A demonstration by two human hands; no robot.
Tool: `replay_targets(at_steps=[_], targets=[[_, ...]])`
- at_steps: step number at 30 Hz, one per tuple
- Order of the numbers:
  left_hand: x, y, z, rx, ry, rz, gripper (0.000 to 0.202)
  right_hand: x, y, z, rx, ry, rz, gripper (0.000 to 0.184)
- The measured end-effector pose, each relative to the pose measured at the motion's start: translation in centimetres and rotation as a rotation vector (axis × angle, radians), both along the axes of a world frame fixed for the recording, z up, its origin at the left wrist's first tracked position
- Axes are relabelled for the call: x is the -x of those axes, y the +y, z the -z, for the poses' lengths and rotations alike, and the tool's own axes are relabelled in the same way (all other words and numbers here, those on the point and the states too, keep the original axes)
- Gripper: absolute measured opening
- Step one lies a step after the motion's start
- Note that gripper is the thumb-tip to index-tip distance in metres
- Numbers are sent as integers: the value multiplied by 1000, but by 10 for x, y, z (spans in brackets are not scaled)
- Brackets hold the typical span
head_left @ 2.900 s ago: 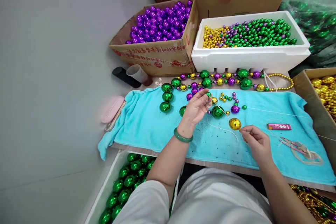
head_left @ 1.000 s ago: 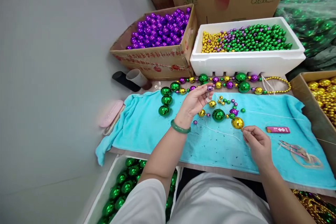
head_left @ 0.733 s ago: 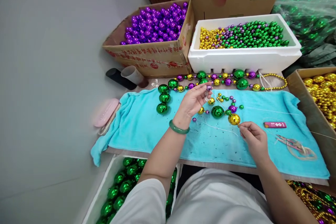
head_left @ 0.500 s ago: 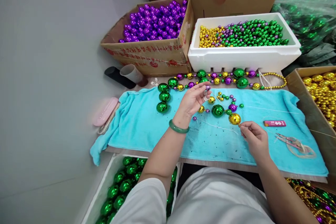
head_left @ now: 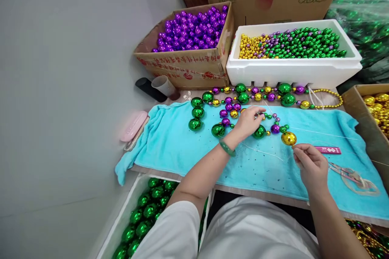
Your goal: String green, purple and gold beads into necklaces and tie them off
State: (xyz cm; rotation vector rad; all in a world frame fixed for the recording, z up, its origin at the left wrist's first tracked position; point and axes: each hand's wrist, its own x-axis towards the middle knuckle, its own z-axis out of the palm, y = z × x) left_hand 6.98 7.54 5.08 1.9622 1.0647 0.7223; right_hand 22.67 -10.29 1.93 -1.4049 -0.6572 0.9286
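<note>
My left hand (head_left: 249,121), with a green bangle (head_left: 227,148) at the wrist, reaches down among loose beads on the turquoise towel (head_left: 179,145). Its thumb and fingers are drawn together; whatever is between them is hidden. A large green bead (head_left: 259,131) lies just under it. My right hand (head_left: 310,165) pinches thin thread at the lower end of a large gold bead (head_left: 288,138). Beside that bead are small green beads (head_left: 284,128) and a purple bead (head_left: 275,129). Purple beads (head_left: 225,122) and another large green bead (head_left: 218,130) lie left of my left hand.
A finished-looking bead strand (head_left: 271,97) runs along the towel's back edge. Behind stand a carton of purple beads (head_left: 182,64) and a white foam box (head_left: 291,71) of small beads. A pink lighter (head_left: 328,150) and thread snips (head_left: 346,173) lie right. Green beads (head_left: 142,212) fill a box below.
My left hand has come down from above the towel to the loose beads, and the purple bead at its fingertips no longer shows. My right hand still pinches beside the gold bead. The view has shifted.
</note>
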Motion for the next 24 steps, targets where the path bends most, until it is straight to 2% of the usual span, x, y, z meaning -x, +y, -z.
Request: replay_targets(at_steps=[2, 5, 10, 17, 24], targets=[[-13, 5, 5, -188, 189, 135, 24, -2, 0, 1, -10, -5, 16, 20], [-29, 10, 12, -298, 391, 291, 29, -5, 0, 3, -14, -14, 39, 19], [-44, 10, 16, -345, 567, 332, 36, -7, 1, 4, -4, -20, 36, 19], [-49, 19, 15, -339, 600, 321, 39, -9, 7, 2, 0, 65, 52, 18], [-46, 31, 26, -196, 435, 299, 37, -12, 7, 2, 14, 87, 61, 20]])
